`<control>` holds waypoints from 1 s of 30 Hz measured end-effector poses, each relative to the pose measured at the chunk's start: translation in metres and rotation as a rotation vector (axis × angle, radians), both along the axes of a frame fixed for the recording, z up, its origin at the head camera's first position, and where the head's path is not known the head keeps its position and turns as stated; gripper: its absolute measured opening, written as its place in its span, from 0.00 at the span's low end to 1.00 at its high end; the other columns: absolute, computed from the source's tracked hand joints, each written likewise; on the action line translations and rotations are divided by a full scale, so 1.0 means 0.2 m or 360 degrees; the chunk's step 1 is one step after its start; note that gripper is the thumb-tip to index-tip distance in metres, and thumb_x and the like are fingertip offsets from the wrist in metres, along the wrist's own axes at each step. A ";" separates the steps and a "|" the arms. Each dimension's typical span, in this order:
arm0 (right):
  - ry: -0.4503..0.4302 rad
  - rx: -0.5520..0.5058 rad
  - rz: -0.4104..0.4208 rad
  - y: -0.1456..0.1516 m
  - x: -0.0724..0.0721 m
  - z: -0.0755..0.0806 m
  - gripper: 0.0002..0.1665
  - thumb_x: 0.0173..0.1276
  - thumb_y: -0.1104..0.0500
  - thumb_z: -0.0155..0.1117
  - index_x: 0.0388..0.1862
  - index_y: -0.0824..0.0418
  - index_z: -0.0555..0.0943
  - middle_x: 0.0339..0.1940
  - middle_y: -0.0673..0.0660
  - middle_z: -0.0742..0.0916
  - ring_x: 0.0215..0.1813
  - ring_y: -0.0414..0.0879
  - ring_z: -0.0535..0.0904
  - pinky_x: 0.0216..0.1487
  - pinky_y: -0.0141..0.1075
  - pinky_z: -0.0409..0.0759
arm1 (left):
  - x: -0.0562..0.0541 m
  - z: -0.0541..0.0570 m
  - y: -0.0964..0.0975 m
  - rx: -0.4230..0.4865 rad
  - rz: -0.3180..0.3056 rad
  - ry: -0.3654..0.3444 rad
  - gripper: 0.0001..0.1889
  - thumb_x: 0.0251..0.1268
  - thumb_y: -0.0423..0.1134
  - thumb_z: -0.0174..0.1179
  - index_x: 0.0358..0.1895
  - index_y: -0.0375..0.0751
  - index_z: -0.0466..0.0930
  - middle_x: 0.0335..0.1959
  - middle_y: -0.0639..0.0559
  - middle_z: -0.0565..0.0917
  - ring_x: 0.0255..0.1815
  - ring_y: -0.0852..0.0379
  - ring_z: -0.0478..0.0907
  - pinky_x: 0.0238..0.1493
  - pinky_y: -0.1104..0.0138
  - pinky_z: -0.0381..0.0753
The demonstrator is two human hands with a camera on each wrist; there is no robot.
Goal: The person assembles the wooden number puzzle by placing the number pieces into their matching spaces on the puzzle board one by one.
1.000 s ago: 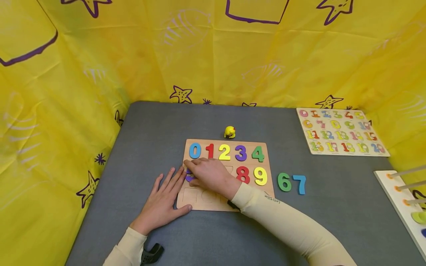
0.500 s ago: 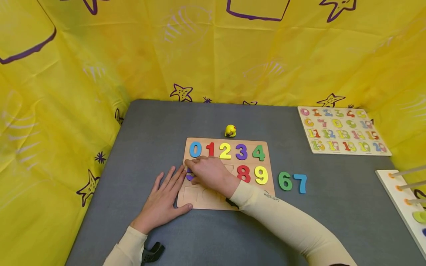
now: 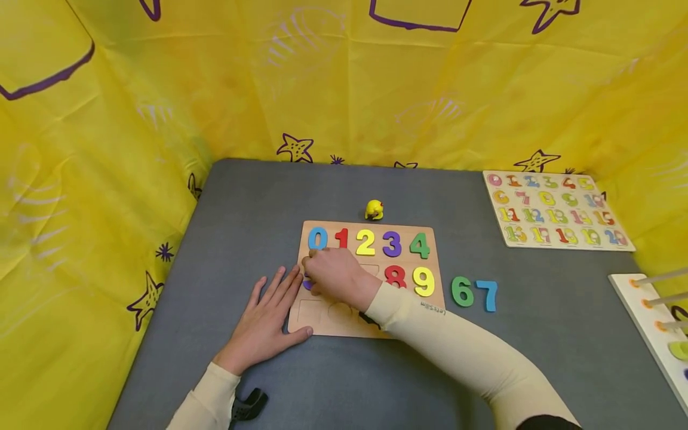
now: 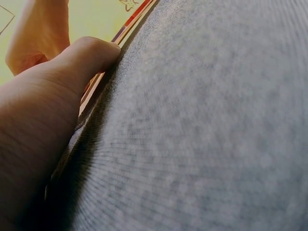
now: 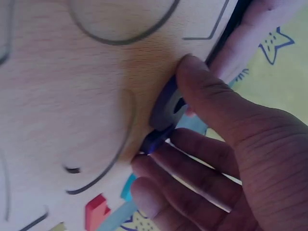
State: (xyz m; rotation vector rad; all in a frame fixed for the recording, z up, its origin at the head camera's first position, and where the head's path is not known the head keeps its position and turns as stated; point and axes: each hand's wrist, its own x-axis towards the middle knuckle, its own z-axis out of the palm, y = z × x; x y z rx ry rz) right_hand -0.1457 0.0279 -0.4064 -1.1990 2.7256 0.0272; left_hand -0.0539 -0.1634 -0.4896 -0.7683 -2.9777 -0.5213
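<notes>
While the right hand (image 3: 337,275) reaches over the left part of a light wooden number board (image 3: 328,327), its thumb and fingers pinch a chunky purple number piece (image 5: 163,106) between them. That piece is at the left end of the board's second row, mostly hidden by the hand in the head view, so whether it sits fully in its recess I cannot tell. The left hand (image 3: 266,325) lies with fingers straight and spread, holding nothing, its longer fingertips at the board's left edge and its thumb at the near left corner. Along the board's far row stand a blue 0 (image 3: 312,237), a red 1 (image 3: 342,239), a yellow 2 (image 3: 366,245), a purple 3 (image 3: 394,245) and a green 4 (image 3: 421,246); toward the right end of its second row are a red 8 (image 3: 395,275) and a yellow 9 (image 3: 430,282). Just right of the board, a green 6 (image 3: 455,292) and a blue 7 (image 3: 489,292) lie side by side on the dark grey table (image 3: 258,209). Just beyond the board's far edge is a small yellow toy (image 3: 374,209), and well to its far right lies a flat pale board with multicoloured numbers (image 3: 559,209)
</notes>
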 end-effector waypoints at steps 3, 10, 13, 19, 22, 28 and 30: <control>-0.0050 -0.0018 -0.0009 0.01 -0.01 -0.01 0.26 0.62 0.43 0.77 0.54 0.56 0.86 0.43 0.51 0.85 0.36 0.42 0.81 0.36 0.36 0.85 | 0.00 0.00 0.00 0.0013 -0.0001 0.0013 0.55 0.61 0.71 0.60 0.82 0.40 0.49 0.84 0.49 0.47 0.83 0.44 0.41 0.75 0.42 0.38; -0.0146 -0.0255 -0.0074 0.17 0.03 0.03 0.37 0.62 0.43 0.76 0.66 0.57 0.79 0.56 0.54 0.84 0.52 0.46 0.84 0.49 0.38 0.84 | 0.00 0.00 0.00 0.0021 0.0012 0.0013 0.55 0.61 0.71 0.60 0.82 0.41 0.50 0.84 0.49 0.48 0.83 0.44 0.42 0.75 0.41 0.39; -0.0086 -0.0361 -0.0145 0.33 0.06 0.08 0.37 0.63 0.43 0.76 0.66 0.57 0.80 0.59 0.55 0.84 0.55 0.49 0.84 0.50 0.41 0.84 | 0.00 0.00 0.00 0.0029 0.0011 0.0013 0.55 0.60 0.70 0.61 0.82 0.42 0.51 0.83 0.48 0.49 0.82 0.43 0.43 0.74 0.41 0.39; 0.0032 -0.0518 -0.0388 0.70 0.12 0.14 0.32 0.61 0.46 0.79 0.61 0.58 0.82 0.54 0.56 0.86 0.47 0.51 0.85 0.41 0.45 0.86 | -0.01 0.00 0.01 0.0027 -0.0006 0.0000 0.53 0.60 0.70 0.62 0.83 0.52 0.50 0.84 0.49 0.47 0.83 0.43 0.41 0.75 0.40 0.38; 0.0055 -0.0610 -0.0586 0.89 0.17 0.14 0.29 0.62 0.50 0.78 0.60 0.59 0.83 0.53 0.59 0.86 0.47 0.55 0.86 0.42 0.50 0.86 | -0.02 0.00 0.01 0.0006 -0.0016 -0.0026 0.51 0.61 0.71 0.60 0.83 0.56 0.50 0.84 0.50 0.45 0.83 0.45 0.39 0.75 0.41 0.36; 0.0120 -0.0774 -0.0884 1.21 0.27 0.13 0.25 0.67 0.54 0.74 0.61 0.61 0.82 0.52 0.60 0.86 0.41 0.58 0.85 0.40 0.55 0.83 | -0.01 -0.01 0.01 0.0009 -0.0010 -0.0003 0.52 0.61 0.71 0.60 0.83 0.53 0.51 0.84 0.49 0.46 0.83 0.44 0.40 0.75 0.41 0.37; 0.0127 -0.0806 -0.0933 1.28 0.29 0.12 0.24 0.69 0.55 0.72 0.61 0.61 0.81 0.52 0.61 0.86 0.41 0.59 0.85 0.40 0.56 0.83 | -0.01 -0.01 0.00 0.0023 -0.0001 0.0007 0.52 0.60 0.70 0.61 0.83 0.51 0.51 0.84 0.48 0.48 0.83 0.43 0.41 0.74 0.40 0.38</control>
